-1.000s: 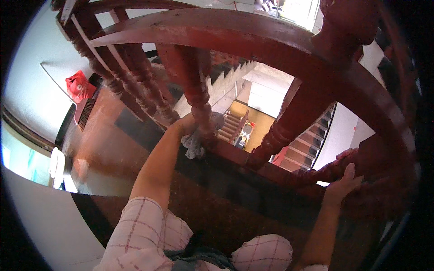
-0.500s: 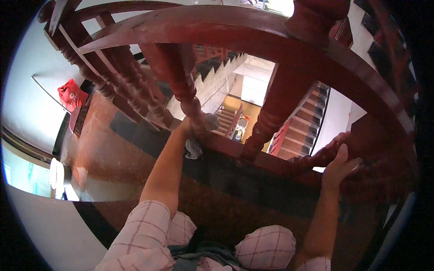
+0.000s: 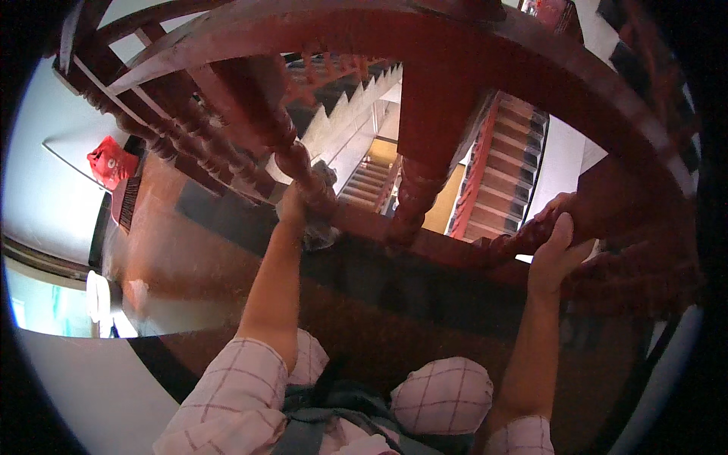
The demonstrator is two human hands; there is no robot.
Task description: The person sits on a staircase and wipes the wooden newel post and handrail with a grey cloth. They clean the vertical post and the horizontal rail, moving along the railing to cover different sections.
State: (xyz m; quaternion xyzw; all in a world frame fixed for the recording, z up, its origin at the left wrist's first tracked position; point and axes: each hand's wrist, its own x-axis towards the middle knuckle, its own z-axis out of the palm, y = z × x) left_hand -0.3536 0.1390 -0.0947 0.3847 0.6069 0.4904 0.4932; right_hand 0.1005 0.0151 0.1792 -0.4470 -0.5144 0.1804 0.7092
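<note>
My left hand [image 3: 294, 201] is closed round the lower part of a dark red turned baluster [image 3: 282, 129], with a grey cloth [image 3: 320, 235] in it that wraps behind the post and hangs below my fingers. My right hand [image 3: 553, 254] grips the lower turned part of another baluster [image 3: 508, 244] at the right, its thumb pointing up along the wood. Both posts stand on the dark red bottom rail [image 3: 356, 224], under a broad curved rail [image 3: 341, 30]. Between my hands stands a further thick baluster [image 3: 406, 205].
Beyond the railing, an open stairwell drops to lower flights of stairs [image 3: 497, 167]. At the left, a red bag [image 3: 112, 159] and a broom [image 3: 129, 203] lean by the wall on the brown floor [image 3: 197, 265]. My checked-clad knees are below.
The view has shifted, the curved rail rising in it. My left hand has moved slightly up with the cloth along the baluster. My right hand appears higher in the picture, still on its post.
</note>
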